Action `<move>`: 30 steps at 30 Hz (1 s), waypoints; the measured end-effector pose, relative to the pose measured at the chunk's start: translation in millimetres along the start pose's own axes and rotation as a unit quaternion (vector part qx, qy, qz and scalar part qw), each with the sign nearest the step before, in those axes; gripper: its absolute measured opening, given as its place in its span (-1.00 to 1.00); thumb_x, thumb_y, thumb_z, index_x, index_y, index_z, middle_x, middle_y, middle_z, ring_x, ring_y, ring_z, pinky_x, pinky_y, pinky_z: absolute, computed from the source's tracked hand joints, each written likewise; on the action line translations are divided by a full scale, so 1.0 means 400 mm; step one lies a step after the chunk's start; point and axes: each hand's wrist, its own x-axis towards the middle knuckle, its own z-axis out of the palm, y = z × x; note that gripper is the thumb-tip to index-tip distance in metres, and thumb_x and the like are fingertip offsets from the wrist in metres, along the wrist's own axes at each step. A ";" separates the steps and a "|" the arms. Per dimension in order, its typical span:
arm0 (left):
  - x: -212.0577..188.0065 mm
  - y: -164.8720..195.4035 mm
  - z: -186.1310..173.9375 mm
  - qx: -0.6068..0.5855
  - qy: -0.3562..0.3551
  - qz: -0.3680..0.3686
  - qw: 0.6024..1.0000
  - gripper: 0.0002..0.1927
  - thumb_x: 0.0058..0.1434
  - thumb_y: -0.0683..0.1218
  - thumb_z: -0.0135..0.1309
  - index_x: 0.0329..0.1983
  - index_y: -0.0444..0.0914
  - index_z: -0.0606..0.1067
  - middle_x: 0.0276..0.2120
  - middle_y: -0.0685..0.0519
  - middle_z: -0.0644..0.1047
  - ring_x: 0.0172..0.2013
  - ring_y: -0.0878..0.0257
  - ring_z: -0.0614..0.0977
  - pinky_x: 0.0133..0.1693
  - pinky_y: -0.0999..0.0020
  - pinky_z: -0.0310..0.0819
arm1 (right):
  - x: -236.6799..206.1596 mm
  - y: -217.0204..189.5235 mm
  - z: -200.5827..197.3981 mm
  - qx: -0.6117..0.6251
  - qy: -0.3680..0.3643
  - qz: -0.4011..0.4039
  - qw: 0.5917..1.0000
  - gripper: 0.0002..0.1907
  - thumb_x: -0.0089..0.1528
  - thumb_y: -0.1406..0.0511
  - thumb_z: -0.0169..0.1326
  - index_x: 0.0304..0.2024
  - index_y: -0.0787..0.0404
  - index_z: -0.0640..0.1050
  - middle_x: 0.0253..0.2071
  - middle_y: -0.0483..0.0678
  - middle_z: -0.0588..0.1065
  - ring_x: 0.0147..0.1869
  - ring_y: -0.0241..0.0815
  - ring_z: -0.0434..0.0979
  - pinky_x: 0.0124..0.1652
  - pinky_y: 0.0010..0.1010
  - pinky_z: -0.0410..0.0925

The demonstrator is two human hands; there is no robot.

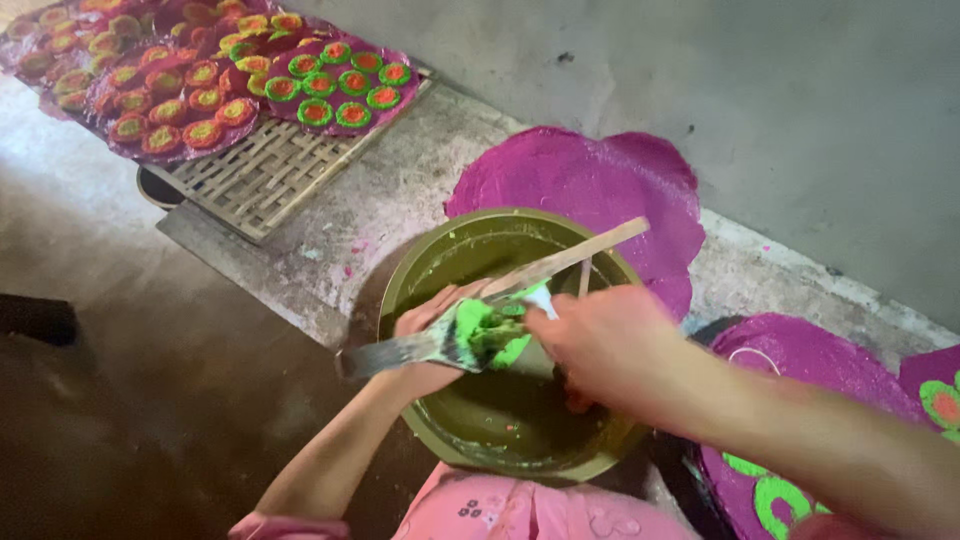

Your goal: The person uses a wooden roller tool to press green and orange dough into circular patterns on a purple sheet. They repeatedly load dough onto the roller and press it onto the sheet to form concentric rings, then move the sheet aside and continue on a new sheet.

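While bright green paste clings wet and lumpy to a flat paddle, the left hand grips that paddle over a round olive bowl. The right hand pinches a white spoon at the paste. Smooth purple discs crowd the bowl's far rim; bare concrete floor opens to the left.

hands over green bowl, wooden stick; purple sheets
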 end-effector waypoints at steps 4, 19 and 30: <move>-0.004 0.018 0.017 -0.051 -0.059 -0.098 0.992 -0.37 0.02 0.01 0.27 0.20 -0.19 0.48 0.16 -0.06 0.53 0.12 0.00 0.57 0.13 0.16 0.47 | 0.045 -0.086 0.019 -0.054 0.046 -0.064 0.995 -0.66 0.14 0.29 0.11 -0.03 0.24 0.52 -0.34 0.03 0.54 -0.43 -0.03 0.63 -0.52 -0.23 0.46; -0.003 0.029 -0.047 0.043 0.030 -0.129 0.990 -0.29 -0.02 -0.02 0.30 0.27 -0.14 0.45 -0.03 -0.04 0.58 -0.13 0.05 0.65 -0.04 0.26 0.57 | 0.016 -0.022 -0.071 -0.034 -0.060 0.001 0.998 -0.51 0.02 0.14 0.21 -0.03 0.12 0.47 -0.29 -0.04 0.55 -0.29 0.02 0.63 -0.40 -0.15 0.46; -0.037 -0.034 -0.028 0.043 0.052 -0.297 0.952 -0.51 0.12 -0.07 0.26 0.16 -0.10 0.54 0.05 -0.03 0.59 0.04 0.01 0.64 0.09 0.16 0.53 | -0.033 0.013 0.054 0.098 0.073 0.041 0.992 -0.46 0.01 0.26 0.21 0.08 0.09 0.50 -0.20 -0.02 0.59 -0.33 0.05 0.65 -0.45 -0.13 0.46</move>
